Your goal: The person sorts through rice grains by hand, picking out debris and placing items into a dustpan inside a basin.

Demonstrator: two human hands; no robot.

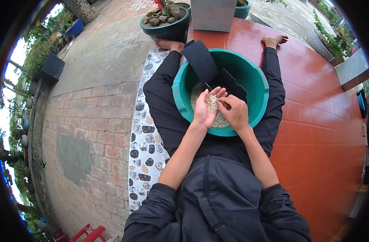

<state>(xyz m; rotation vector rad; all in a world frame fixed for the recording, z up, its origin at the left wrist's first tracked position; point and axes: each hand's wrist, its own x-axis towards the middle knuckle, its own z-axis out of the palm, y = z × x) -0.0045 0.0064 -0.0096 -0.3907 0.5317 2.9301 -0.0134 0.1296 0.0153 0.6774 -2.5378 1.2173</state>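
Both hands over green basin [178, 90], pale grains [211, 103] in left palm.

Left hand [206, 109] palm up, fingers loosely cupped and part open under the grains. Right hand [234, 111] curled, thumb and fingertips nearly closed at the grains' edge; can't tell if they pinch any. More grains [221, 121] lie in the basin, below the hands.

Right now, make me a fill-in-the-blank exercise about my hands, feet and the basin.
The basin stands between two outstretched, black-clad ____.
The right hand is beside pale grains lying in the ____ of the left hand.
Both feet are ____, without shoes or socks.
Missing words: legs; palm; bare.
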